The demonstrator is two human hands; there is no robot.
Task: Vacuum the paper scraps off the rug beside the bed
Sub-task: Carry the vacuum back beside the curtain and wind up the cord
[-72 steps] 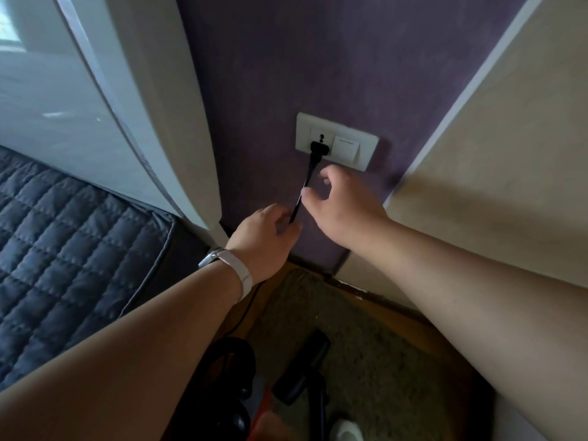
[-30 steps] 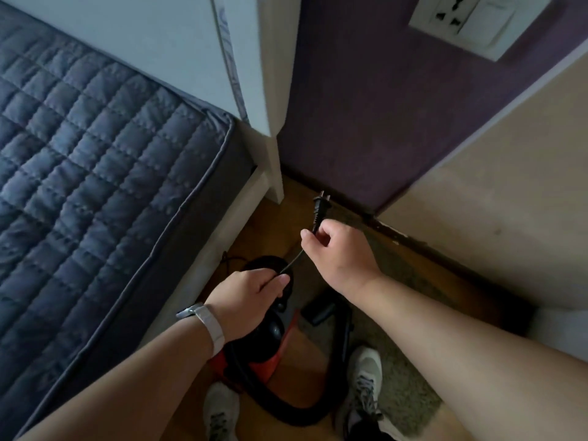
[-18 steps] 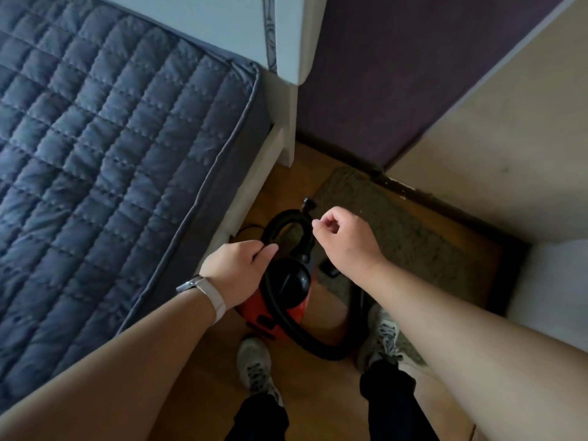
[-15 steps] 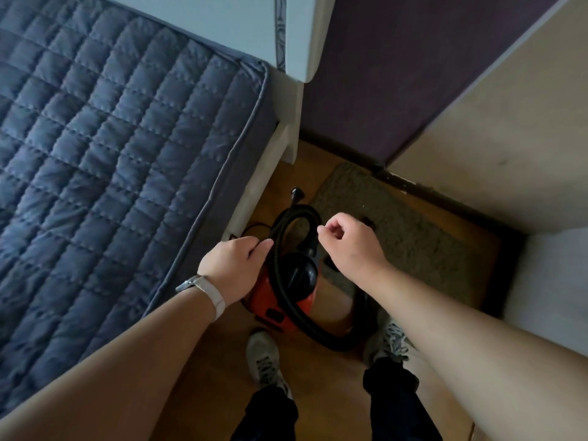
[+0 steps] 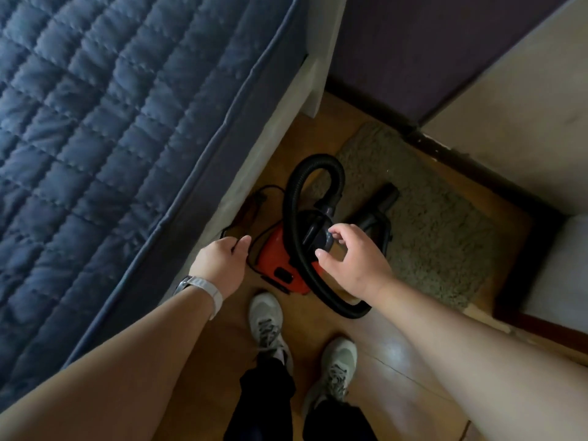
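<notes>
— Wood floor, a shaggy grey-green rug by the quilted bed?
— Yes; red vacuum at the rug's edge. Left hand pinches its cord; right hand half-open, empty.

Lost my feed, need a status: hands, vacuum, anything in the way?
Left hand pinching the cord; right hand open, empty. Red vacuum on floor beside rug. Hose looped over it.
</notes>
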